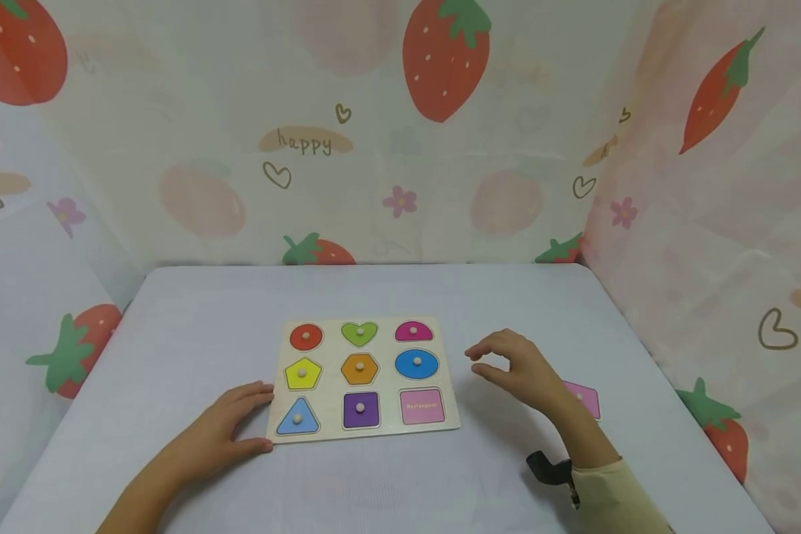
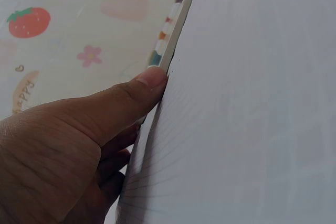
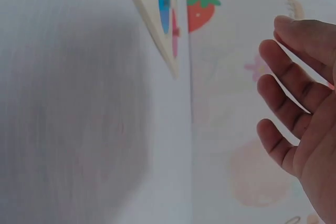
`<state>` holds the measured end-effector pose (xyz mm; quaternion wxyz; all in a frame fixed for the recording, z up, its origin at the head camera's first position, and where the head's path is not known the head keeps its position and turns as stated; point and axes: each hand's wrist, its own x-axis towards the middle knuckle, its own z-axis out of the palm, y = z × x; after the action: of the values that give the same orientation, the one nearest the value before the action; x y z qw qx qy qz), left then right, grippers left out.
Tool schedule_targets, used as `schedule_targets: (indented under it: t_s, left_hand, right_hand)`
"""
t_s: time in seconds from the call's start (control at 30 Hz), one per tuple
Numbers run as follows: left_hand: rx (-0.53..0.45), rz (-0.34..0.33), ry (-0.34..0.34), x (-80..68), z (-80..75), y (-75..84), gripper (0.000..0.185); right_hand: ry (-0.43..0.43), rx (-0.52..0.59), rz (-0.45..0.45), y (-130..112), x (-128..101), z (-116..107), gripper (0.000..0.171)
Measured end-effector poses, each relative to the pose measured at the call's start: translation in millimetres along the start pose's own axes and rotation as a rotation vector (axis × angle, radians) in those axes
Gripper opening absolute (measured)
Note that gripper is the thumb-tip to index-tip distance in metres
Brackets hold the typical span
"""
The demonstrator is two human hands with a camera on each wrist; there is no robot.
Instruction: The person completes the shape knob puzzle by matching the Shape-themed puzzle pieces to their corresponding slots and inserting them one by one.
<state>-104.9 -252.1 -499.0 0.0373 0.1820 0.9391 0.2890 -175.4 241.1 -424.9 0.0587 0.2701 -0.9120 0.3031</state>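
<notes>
A wooden shape puzzle board [image 1: 331, 350] lies flat in the middle of the table, with coloured knobbed pieces seated in all slots but one. The pink rectangle slot [image 1: 422, 406] at its front right is empty. My left hand [image 1: 240, 419] rests at the board's front left corner, fingers laid straight along the left side. Its thumb [image 2: 149, 82] presses the board's edge [image 2: 176, 30]. My right hand [image 1: 507, 363] hovers to the right of the board [image 3: 157, 19], fingers loosely bent [image 3: 286, 98], holding nothing. A loose pink rectangle piece [image 1: 586, 400] lies on the table just beyond that wrist.
The table [image 1: 193, 326] is covered in a pale cloth. Strawberry-print curtains [image 1: 387, 148] close it in at the back and on both sides. A black strap [image 1: 550, 469] sits on my right wrist.
</notes>
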Motion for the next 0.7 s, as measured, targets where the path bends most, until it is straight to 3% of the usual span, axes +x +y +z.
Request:
schedule_targets:
  t_s: [0.27, 0.5, 0.7]
  left_hand:
    - [0.011, 0.0, -0.003, 1.5, 0.5, -1.0, 0.078]
    - [0.011, 0.001, 0.002, 2.2, -0.6, 0.4, 0.078]
    - [0.012, 0.0, 0.001, -0.1, 0.7, 0.0, 0.079]
  right_hand:
    - [0.093, -0.026, -0.011, 22.6, -24.2, -23.7, 0.025]
    - [0.132, -0.057, 0.115, 43.4, -49.2, -43.3, 0.023]
    - [0.136, -0.104, 0.171, 57.4, -66.6, -53.1, 0.022]
